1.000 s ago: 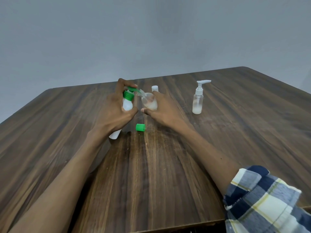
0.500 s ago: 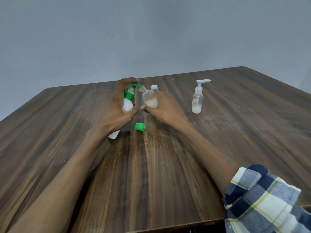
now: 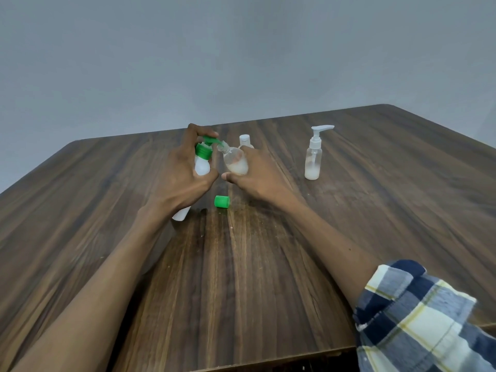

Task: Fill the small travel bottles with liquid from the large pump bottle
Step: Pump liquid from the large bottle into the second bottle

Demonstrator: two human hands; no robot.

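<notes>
Your left hand (image 3: pixel 182 173) is wrapped around the white pump bottle (image 3: pixel 201 165), fingers curled round its body and one fingertip up on the green pump head (image 3: pixel 210 140), so that grip is clamped on the bottle and placed to press. The bottle leans toward the far right corner of the worktop (image 3: pixel 268 277), its base near the surface; the tilt seems meant to bring the spout to the other bottle's mouth.

Your right hand (image 3: pixel 255 173) clamps the clear travel bottle (image 3: pixel 236 162), thumb under, fingers behind. You hold it tipped left so its open neck meets the spout tip; the two appear to touch, though the joint is too small to be sure. A pale liquid fills roughly its lower part, so filling looks under way, not finished.

Just beside your thumbs, nearer you, lies one loose green cap (image 3: pixel 222 201), probably this bottle's, parked within reach for closing.

Behind your right hand, toward the far edge, stands a white-capped bottle (image 3: pixel 244 140), mostly hidden; its fill cannot be told. Well apart toward the right edge stands a clear spray bottle (image 3: pixel 313 157), upright, with a little pale liquid at the bottom.

Count: one pump bottle, three small bottles, one loose cap, two hands. A rolled checked sleeve (image 3: pixel 418 318) shows on your right arm.
</notes>
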